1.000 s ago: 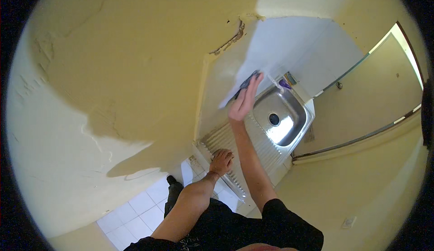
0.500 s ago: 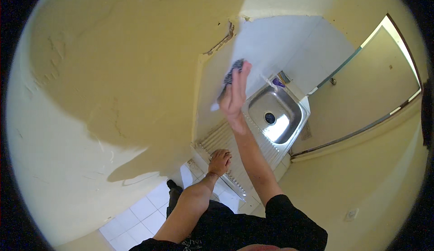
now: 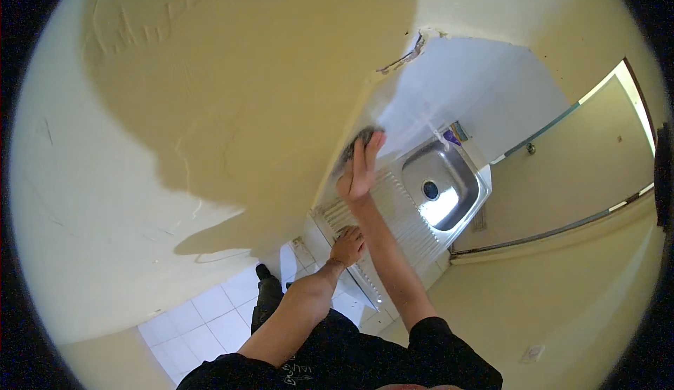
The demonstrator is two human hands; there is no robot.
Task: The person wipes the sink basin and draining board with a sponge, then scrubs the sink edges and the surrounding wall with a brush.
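My right hand presses a mottled dark-grey scrubbing pad against the pale tiled wall, just above the ribbed drainboard. Its fingers are extended over the pad and hide part of it. My left hand rests on the drainboard near its front edge, holding nothing that I can see. Its fingers lie on the metal, partly hidden by the back of the hand. To the right is the steel sink basin with a dark drain.
A tap rises behind the basin, with a purple packet beside it. Chipped plaster marks the tile edge. At the right stands a closed door. White floor tiles show at the lower left.
My right hand has moved the scrubbing pad down the tiles, nearer the drainboard. My left hand stays on the drainboard. The whole view has shifted slightly.
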